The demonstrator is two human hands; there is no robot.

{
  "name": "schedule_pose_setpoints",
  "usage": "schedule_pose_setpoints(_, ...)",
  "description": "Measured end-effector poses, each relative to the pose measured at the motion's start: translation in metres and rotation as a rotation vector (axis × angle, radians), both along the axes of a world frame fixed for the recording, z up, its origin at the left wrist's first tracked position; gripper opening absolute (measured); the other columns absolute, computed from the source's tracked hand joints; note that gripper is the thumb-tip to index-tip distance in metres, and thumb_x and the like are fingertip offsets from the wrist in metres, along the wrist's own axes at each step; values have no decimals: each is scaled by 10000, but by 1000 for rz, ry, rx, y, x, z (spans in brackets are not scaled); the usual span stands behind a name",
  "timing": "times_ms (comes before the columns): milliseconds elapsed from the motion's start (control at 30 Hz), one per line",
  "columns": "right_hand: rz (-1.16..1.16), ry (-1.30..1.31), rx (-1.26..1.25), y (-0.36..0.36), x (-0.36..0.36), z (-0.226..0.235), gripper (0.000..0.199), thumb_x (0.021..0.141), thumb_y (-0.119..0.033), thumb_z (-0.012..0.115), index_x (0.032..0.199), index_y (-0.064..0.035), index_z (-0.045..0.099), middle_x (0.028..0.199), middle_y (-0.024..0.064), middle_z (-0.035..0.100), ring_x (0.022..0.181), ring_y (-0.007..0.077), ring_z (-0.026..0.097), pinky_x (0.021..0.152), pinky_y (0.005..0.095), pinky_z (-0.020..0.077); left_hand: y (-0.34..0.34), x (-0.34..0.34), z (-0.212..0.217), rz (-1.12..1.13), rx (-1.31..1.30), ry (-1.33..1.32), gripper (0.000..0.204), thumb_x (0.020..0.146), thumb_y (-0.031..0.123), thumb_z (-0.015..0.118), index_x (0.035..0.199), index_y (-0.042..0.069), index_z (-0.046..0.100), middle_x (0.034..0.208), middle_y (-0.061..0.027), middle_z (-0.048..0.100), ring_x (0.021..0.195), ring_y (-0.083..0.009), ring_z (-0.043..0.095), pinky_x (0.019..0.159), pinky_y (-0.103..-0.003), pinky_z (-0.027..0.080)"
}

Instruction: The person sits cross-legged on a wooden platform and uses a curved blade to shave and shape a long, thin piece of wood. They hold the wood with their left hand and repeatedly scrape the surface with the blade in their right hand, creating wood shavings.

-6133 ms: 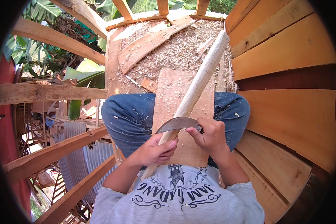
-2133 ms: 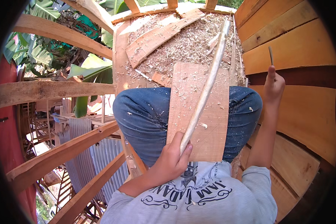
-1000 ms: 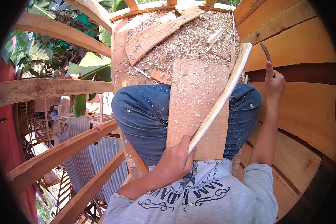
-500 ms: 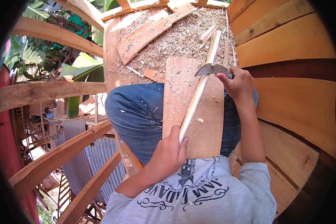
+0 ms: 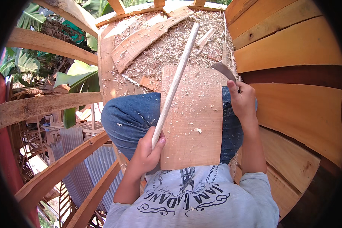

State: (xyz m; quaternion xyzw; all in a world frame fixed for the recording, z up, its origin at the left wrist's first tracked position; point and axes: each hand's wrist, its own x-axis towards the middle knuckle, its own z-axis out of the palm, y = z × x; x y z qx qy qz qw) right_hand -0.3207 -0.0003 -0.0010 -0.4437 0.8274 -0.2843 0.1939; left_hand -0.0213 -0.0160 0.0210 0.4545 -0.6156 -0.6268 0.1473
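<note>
A pale, peeled wooden stick (image 5: 173,85) is lying slantwise across a flat board (image 5: 192,121) that is resting on the person's lap, over blue jeans (image 5: 129,117). The left hand (image 5: 148,154) is gripping the stick's near end, fingers (image 5: 158,141) wrapped fully round it, while the far end is pointing away over a floor of wood shavings (image 5: 167,45). The right hand (image 5: 242,100) is closing its fingers round the handle of a curved blade (image 5: 224,71), which is raised just beyond those fingers and well apart from the stick, off the board's right edge.

To shave well, the stick probably needs to be pressed firmly against the board so it is not rolling, and the blade is best brought down at a shallow angle, cutting away from the left-hand fingers and the knees. Turning the stick a little between strokes should be keeping it round.

Beyond the left-hand fingers, loose offcut planks (image 5: 148,34) are lying among the shavings, near where the stick's tip is reaching; these could be catching the tip. To the right of the right-hand fingers, curved orange-brown planking (image 5: 292,57) is rising close by, limiting the swing of the blade arm. To the left, timber ribs (image 5: 45,110), corrugated sheet (image 5: 76,152) and broad green leaves (image 5: 79,78) are showing below.
</note>
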Motion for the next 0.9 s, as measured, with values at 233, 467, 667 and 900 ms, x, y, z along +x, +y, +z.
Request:
schedule_pose_setpoints(233,352,-346,-151,6,90,14,268,793,-220,686,820,17,563,539,137,533,484,249,575,468,335,422,-12,23,-16,58,222,87,139,898,141,511,914,4,508,681,-20,468,631,-93,432,583,-260,378)
schedule_pose_setpoints(467,167,-311,-184,-18,72,4,178,834,-130,630,874,19,542,557,112,514,469,221,543,474,328,424,-11,17,-30,4,34,163,253,902,254,518,928,2,515,570,38,436,481,-36,387,439,-202,301)
schedule_pose_setpoints(667,690,23,-356,-7,73,15,226,765,-145,696,902,-15,572,642,96,547,513,233,568,473,332,442,-12,19,-29,-21,-24,175,289,888,296,522,901,8,530,565,20,451,498,-55,426,461,-226,330)
schedule_pose_setpoints(900,551,-21,-210,-13,79,10,208,753,-123,693,898,-19,587,679,114,580,559,256,599,484,334,453,-15,20,-30,-25,-67,191,330,897,329,512,928,1,531,626,-5,475,546,-84,448,505,-247,357)
